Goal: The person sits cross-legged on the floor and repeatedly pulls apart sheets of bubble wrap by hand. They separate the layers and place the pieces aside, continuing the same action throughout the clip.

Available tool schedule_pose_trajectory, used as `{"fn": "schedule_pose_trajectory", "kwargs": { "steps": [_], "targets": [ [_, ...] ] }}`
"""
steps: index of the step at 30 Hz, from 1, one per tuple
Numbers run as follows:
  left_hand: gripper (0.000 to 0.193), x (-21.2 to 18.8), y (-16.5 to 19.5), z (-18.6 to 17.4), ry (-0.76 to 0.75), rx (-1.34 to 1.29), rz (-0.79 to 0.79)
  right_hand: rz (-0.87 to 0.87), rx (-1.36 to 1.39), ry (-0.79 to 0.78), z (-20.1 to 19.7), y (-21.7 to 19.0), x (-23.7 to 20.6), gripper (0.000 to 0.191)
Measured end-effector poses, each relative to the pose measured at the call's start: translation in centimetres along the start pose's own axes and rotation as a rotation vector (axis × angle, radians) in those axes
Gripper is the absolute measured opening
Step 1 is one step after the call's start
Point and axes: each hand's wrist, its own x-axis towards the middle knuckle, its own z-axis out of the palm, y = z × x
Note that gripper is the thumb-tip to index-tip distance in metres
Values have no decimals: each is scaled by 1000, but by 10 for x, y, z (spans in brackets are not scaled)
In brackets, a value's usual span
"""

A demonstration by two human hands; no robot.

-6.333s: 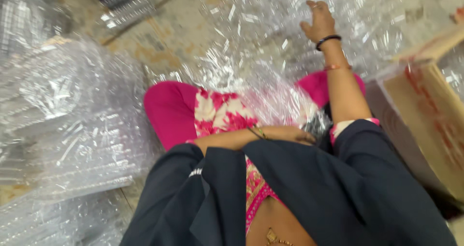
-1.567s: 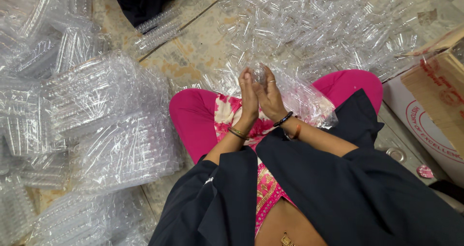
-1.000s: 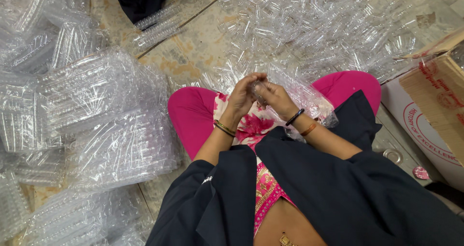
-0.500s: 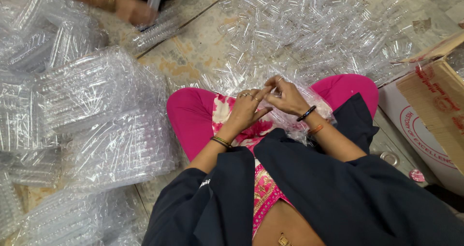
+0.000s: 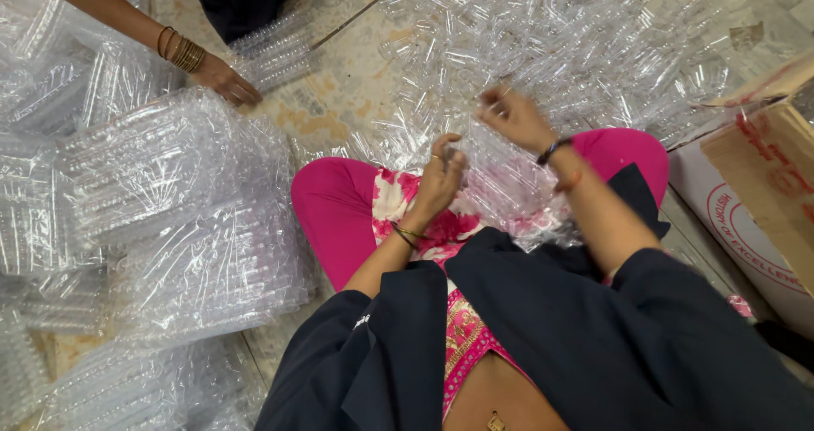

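Left hand [image 5: 438, 179] pinching clear plastic tray [image 5: 500, 185] at frame centre, right hand [image 5: 513, 117] blurred above it, grip unclear, cardboard box [image 5: 763, 185] far right.

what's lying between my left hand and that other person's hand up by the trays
In the head view, between your left hand and the other person's hand: patchy bare floor and scattered clear plastic pieces.

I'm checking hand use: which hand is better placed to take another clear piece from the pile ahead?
Probably the right hand: it is raised and extended at the near edge of the pile. The left hand is pulled in over the lap, on the clear bag there.
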Motion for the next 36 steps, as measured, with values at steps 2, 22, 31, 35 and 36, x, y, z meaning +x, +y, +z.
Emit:
{"fn": "schedule_pose_trajectory", "kwargs": {
  "steps": [2,22,31,35,36],
  "targets": [
    [45,9,-7,-14,2,-180,-35,173,-283,97,-33,25,23,50],
    [27,59,-21,-48,196,-566,-331,375,-652,163,-25,69,56,51],
    [34,51,-36,-48,104,-417,-308,144,226,489,-35,73,48,37],
    [44,56,-18,-39,-15,-373,-382,180,1054,167,-34,40,7,38],
    [48,58,-14,-32,-47,-377,-410,149,1110,72,-26,31,-5,36]
  ]
}}
